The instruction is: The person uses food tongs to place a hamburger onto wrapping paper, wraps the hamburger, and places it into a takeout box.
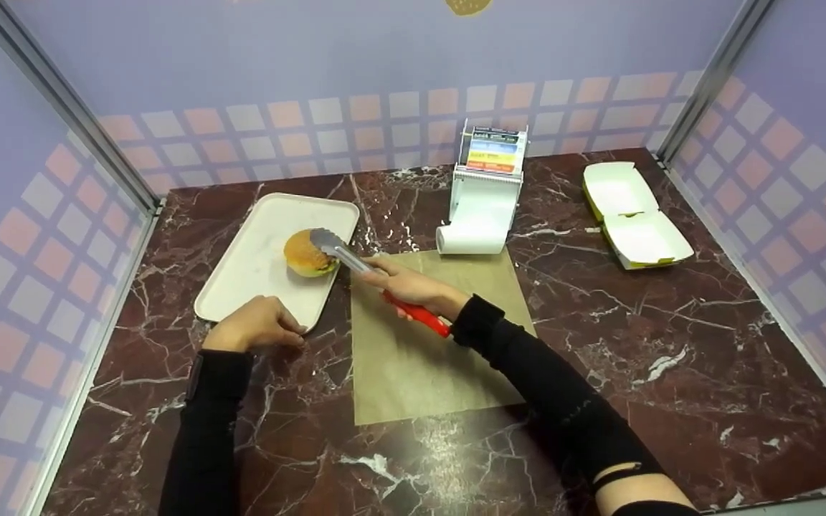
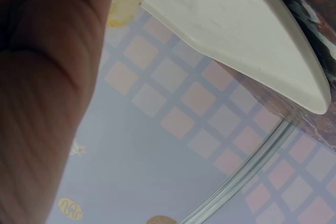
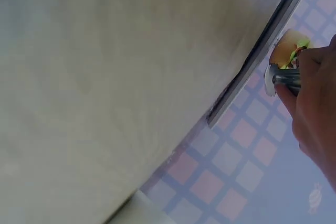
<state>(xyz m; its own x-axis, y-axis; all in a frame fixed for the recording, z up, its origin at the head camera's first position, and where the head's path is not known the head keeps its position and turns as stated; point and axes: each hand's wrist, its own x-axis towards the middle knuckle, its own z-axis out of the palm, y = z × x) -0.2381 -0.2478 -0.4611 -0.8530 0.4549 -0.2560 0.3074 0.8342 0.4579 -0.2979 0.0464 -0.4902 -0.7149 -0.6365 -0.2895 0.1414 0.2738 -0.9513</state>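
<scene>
My right hand (image 1: 413, 287) holds metal tongs (image 1: 355, 261) with red handles. The scalloped tips of the tongs are at a hamburger (image 1: 305, 254), which is over the right part of a white tray (image 1: 248, 265). In the right wrist view, lettuce shows along the side of the hamburger (image 3: 286, 48), beside the tongs (image 3: 287, 78). My left hand (image 1: 252, 326) is at the tray's near edge, its fingers loosely curled and fingertips right by the near right corner. Part of its palm fills the side of the left wrist view, with the tray (image 2: 247, 30) beyond.
Brown wrapping paper (image 1: 442, 344) lies flat under my right forearm. Behind it stands a dispenser (image 1: 488, 154) of coloured labels with a white roll (image 1: 474, 240) in front. An opened burger box (image 1: 628, 193) sits at the back right. Tiled-pattern walls enclose the marble table (image 1: 671, 344).
</scene>
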